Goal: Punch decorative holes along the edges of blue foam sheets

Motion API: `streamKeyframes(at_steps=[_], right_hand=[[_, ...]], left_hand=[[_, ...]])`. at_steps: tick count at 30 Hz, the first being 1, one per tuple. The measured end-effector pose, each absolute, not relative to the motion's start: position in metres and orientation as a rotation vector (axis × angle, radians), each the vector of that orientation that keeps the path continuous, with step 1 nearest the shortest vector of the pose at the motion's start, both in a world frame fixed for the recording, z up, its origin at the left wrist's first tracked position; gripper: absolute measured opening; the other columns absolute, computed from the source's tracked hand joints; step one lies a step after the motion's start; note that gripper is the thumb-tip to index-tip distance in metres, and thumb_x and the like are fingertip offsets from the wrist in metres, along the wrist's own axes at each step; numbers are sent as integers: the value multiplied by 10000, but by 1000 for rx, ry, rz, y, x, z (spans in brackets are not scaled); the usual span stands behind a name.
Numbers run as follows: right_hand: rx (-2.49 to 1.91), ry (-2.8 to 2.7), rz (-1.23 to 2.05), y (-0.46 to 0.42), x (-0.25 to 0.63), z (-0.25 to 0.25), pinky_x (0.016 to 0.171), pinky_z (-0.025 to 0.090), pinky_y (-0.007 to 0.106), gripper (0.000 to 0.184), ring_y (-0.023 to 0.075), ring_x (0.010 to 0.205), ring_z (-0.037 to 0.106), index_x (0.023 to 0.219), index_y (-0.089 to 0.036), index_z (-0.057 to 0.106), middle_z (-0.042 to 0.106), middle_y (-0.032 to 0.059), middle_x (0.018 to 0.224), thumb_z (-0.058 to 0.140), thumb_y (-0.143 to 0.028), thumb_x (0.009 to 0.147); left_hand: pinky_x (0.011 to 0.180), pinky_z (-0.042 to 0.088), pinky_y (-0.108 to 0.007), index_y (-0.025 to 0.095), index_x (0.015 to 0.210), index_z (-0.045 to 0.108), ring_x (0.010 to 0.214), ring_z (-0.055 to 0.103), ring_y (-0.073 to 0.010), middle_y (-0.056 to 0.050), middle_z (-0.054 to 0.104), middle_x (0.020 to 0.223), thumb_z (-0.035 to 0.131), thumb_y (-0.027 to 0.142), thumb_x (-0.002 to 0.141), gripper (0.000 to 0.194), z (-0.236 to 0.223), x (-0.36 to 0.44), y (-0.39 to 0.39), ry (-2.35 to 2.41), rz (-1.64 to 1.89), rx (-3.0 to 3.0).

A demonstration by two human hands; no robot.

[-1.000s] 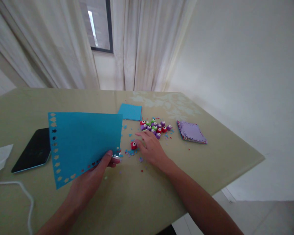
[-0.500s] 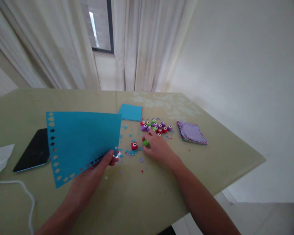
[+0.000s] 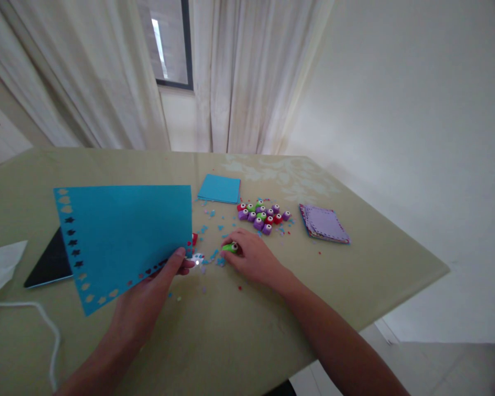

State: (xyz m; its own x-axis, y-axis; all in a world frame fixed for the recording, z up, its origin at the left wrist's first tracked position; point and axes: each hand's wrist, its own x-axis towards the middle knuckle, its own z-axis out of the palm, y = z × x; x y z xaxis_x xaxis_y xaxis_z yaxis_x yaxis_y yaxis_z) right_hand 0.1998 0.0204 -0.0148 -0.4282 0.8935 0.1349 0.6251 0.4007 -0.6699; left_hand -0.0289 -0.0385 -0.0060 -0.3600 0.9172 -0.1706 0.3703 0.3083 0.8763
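In my left hand (image 3: 159, 283) is a blue sheet of paper (image 3: 127, 225), pinched near its lower right corner. Small shapes are cut out along its left and bottom edges. A white shiny thing (image 3: 197, 259) shows by these fingertips; its kind I cannot make out. The fingers of my right hand (image 3: 251, 253) are closed around a green craft punch (image 3: 230, 247), low over the table. Part of a red punch (image 3: 194, 239) peeks out past the sheet's right edge, the rest hidden. Farther back stand several purple, red and green punches (image 3: 262, 215) in a cluster.
Paper confetti (image 3: 219, 258) is scattered over the table (image 3: 231, 341). A blue paper stack (image 3: 219, 188) lies behind, a purple-topped stack (image 3: 325, 223) at right. On the left are a dark tablet (image 3: 51, 263), white paper (image 3: 2, 267) and a white cable (image 3: 51, 330).
My right hand has moved left and toward me with the green punch. The sheet in my left hand has shifted left. The red punch has moved left and is now partly behind the sheet.
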Motion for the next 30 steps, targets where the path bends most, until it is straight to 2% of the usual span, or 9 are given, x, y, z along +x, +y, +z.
streamKeyframes(at_steps=[3,6,9,13,15,17,20,25,30], right_hand=[[-1258,-1796,1063,22,197,-16,692,452,289,302,141,724,581,1004,-185,698,674,4,898,858,-378,835],[-1087,-1448,1407,21,192,-16,668,488,280,428,132,717,613,1082,-223,692,674,-15,927,904,-417,765],[-919,-1233,1662,18,189,-14,783,542,285,444,137,809,688,1140,-246,725,701,-20,944,917,-346,753],[-806,-1000,1881,13,186,-8,973,546,306,462,167,989,747,1156,-217,751,747,16,1036,929,-297,738],[-773,-928,1938,12,185,-6,1014,541,317,482,177,1034,751,1180,-204,745,749,36,1103,927,-317,748],[-775,-950,1964,12,185,-7,965,557,316,494,173,995,751,1186,-202,742,750,44,1125,931,-340,751],[-805,-1072,1928,12,183,-9,841,549,285,452,141,863,719,1083,-196,754,765,30,1030,960,-348,710],[-825,-1121,1877,9,180,-12,885,518,290,394,136,848,689,908,-197,731,757,-8,939,994,-323,642],[-849,-1165,1900,8,178,-14,791,533,297,444,144,764,674,960,-220,735,744,-25,863,994,-363,630]], left_hand=[[981,554,-502,278,728,805,903,778,-364,-63,833,807,652,764,724,509,-8,-28,-38,1851,1018,1156],[951,562,-489,280,712,804,877,780,-356,-60,831,795,676,759,725,496,-11,-28,-39,1835,1013,1194],[909,575,-477,289,706,803,866,782,-349,-53,833,801,677,757,731,485,-10,-26,-41,1819,1002,1226],[867,595,-452,296,634,771,786,780,-326,-45,816,733,669,730,714,453,-4,-21,-42,1815,1013,1259],[882,595,-457,301,606,755,758,777,-322,-40,805,699,664,716,700,434,-1,-20,-42,1836,1022,1265],[926,581,-477,307,602,755,768,777,-329,-38,804,697,653,713,700,430,1,-20,-42,1860,1010,1282],[959,568,-497,314,603,757,800,782,-342,-39,810,715,625,711,712,432,1,-21,-41,1876,979,1325],[954,575,-490,318,619,763,803,787,-342,-35,813,721,602,683,742,418,-2,-23,-41,1870,937,1457],[937,582,-471,326,688,781,766,778,-331,-28,814,725,601,685,748,406,-11,-26,-41,1859,913,1663]])
